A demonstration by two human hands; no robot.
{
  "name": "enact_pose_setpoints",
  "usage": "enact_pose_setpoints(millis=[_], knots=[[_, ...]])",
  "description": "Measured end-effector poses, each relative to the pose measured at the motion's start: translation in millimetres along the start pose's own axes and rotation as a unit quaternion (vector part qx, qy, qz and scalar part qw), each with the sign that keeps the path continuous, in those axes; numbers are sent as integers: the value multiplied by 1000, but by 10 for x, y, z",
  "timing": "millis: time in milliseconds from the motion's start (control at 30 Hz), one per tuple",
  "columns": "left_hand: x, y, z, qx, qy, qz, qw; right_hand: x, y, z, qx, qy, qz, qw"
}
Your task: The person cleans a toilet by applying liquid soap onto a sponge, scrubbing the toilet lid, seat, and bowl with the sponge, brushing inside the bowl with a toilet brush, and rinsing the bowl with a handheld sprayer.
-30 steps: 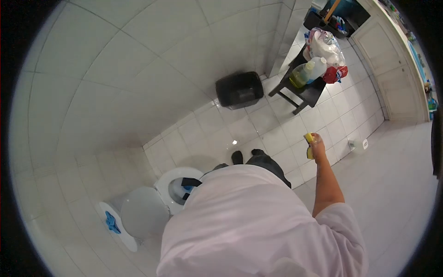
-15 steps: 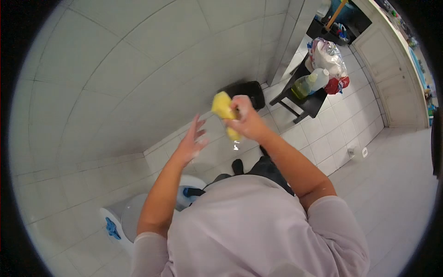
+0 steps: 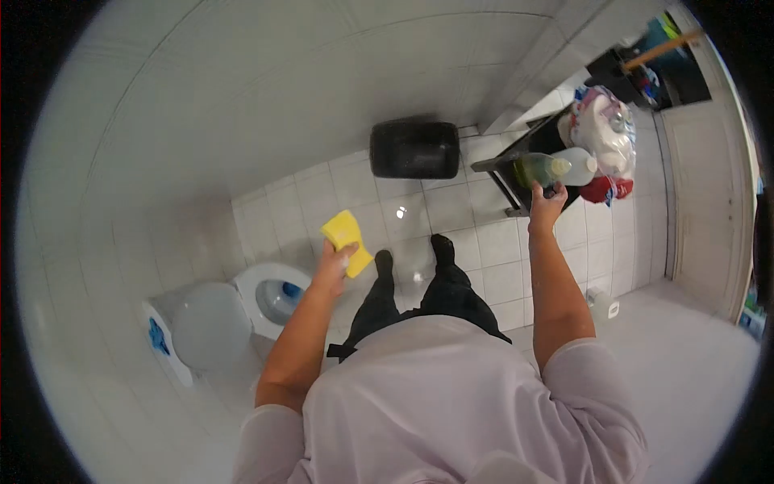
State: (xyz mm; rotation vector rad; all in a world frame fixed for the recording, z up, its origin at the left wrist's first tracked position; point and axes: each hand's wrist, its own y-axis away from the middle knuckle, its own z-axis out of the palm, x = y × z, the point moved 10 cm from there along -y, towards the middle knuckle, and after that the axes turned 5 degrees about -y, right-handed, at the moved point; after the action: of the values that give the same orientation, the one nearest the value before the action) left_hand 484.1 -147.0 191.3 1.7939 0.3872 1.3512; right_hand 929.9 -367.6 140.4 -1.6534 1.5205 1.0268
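A folded yellow cloth (image 3: 345, 240) is pinched in my left hand (image 3: 332, 264), above the floor between the toilet and my feet. My right hand (image 3: 547, 206) reaches out to the black stool (image 3: 516, 211). Its thumb and fingers are apart at the near side of a clear bottle with yellow-green liquid (image 3: 532, 168); whether they touch it is hard to tell. Close against that bottle is a whitish bottle (image 3: 577, 165). A clear plastic package with white contents (image 3: 603, 133) and a red packet (image 3: 603, 190) are just beyond.
At my left is a white toilet (image 3: 256, 294) with its bowl uncovered. A black bin (image 3: 414, 151) stands against the tiled wall. A wooden handle (image 3: 663, 50) slants over dark containers at the upper right, near a white cabinet (image 3: 709, 185).
The yellow cloth has passed from my right hand to my left. My right hand has moved right to the bottles on the stool, and my left hand has lowered toward the toilet.
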Motion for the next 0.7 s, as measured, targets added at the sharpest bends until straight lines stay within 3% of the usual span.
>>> enact_pose_setpoints(millis=[67, 167, 233, 267, 300, 367, 400, 433, 467, 567, 633, 667, 700], knots=[[-183, 112, -251, 57, 31, -16, 998, -23, -54, 154, -7, 0, -37, 999], [-496, 300, -672, 121, 39, -17, 992, -272, 52, 200, -2, -38, 54, 998], [-727, 376, -920, 155, 19, 2, 988, -156, -17, 316, -4, -147, -5, 989], [-801, 445, -1004, 156, -28, 18, 987, -181, 2, 385, -21, -160, -1, 987], [-885, 509, -1081, 166, -38, 5, 985, 16, -31, 541, -83, -257, 50, 962], [-1079, 632, -1199, 192, -30, -19, 981, 92, -12, 541, -85, -169, 68, 980], [-1171, 647, -1246, 196, -24, -26, 980, 604, -373, 589, -80, -221, 45, 971], [-1252, 655, -1279, 196, -20, -30, 980, 358, -155, 532, -74, -53, 50, 995], [-1358, 661, -1332, 206, -8, -33, 978, -316, 194, 426, -45, 73, -17, 996], [-1613, 672, -1472, 198, 83, -53, 975, -342, 288, 664, -128, 96, -26, 987], [-1644, 729, -1571, 192, 128, -30, 973, -791, 600, 1023, -261, 9, -185, 948], [-1704, 741, -1651, 196, 136, -30, 971, -963, 769, 1102, -267, 9, -191, 945], [-1764, 753, -1752, 208, 185, -30, 960, -1237, 1148, 1367, -388, -36, -184, 902]])
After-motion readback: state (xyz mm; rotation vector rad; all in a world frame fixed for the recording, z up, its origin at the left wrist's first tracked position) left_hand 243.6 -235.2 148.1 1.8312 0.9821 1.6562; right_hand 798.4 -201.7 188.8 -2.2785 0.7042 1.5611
